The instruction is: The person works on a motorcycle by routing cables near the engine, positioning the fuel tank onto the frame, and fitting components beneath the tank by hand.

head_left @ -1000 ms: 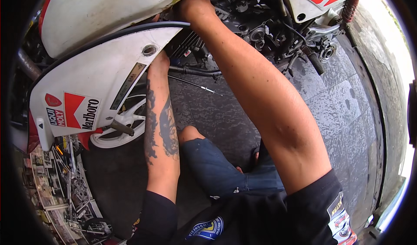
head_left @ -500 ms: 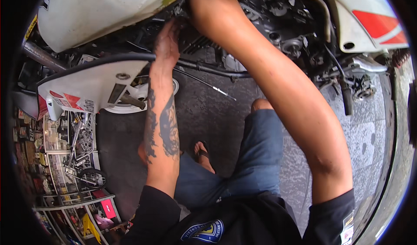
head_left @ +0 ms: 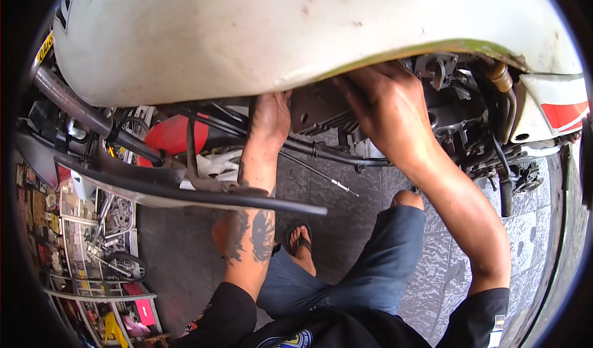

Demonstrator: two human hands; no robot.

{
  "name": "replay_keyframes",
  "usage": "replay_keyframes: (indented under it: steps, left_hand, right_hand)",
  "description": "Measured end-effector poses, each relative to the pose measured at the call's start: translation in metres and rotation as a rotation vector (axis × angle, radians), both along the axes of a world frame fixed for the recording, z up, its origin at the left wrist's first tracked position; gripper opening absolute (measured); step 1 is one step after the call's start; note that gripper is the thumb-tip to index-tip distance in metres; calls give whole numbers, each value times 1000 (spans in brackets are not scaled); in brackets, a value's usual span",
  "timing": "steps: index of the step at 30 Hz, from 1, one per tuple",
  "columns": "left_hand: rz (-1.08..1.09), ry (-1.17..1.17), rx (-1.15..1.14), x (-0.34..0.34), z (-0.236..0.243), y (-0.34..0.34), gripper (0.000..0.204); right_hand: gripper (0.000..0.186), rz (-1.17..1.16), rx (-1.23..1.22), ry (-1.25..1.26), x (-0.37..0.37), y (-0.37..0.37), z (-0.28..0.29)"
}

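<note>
A motorcycle's white fuel tank [head_left: 247,33] fills the top of the view, with a greenish lower edge. My left hand [head_left: 270,118] reaches up under the tank's lower edge, beside black frame tubes. Its fingertips are hidden behind the tank. To its right, my right hand [head_left: 392,104] is bent at the knuckles, thumb toward the left, its fingers also passing out of sight under the tank edge. The finned engine [head_left: 336,122] shows between the hands. Whatever the fingers touch cannot be made out.
A white shroud panel with a black edge [head_left: 247,200] juts across my left forearm. A loose cable [head_left: 318,174] hangs below the frame. Handlebar-like tube [head_left: 62,95] and red part [head_left: 176,139] lie left; a white and red side panel [head_left: 550,107] is right. Shelves with parts [head_left: 80,255] stand lower left.
The tank now covers more of the view and sits lower in it. My right hand has come nearer and is now visible. The shroud panel appears almost edge-on, across my left forearm.
</note>
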State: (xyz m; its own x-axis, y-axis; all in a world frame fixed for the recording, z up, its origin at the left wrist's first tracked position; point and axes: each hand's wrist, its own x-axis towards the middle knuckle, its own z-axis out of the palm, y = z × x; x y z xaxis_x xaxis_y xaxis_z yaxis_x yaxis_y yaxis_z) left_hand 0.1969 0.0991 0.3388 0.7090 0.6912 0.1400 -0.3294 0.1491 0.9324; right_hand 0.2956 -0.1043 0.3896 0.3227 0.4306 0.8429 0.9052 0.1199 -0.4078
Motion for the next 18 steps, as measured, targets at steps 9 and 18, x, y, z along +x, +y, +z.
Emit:
replay_keyframes:
  steps: [9,18]
  left_hand:
    - [35,85,-79,70,-16,15,21]
    - [-20,117,-84,44,-5,79,21]
  right_hand:
    - [10,-331,-256,42,10,-6,8]
    - [43,-550,-423,-777,31,66,5]
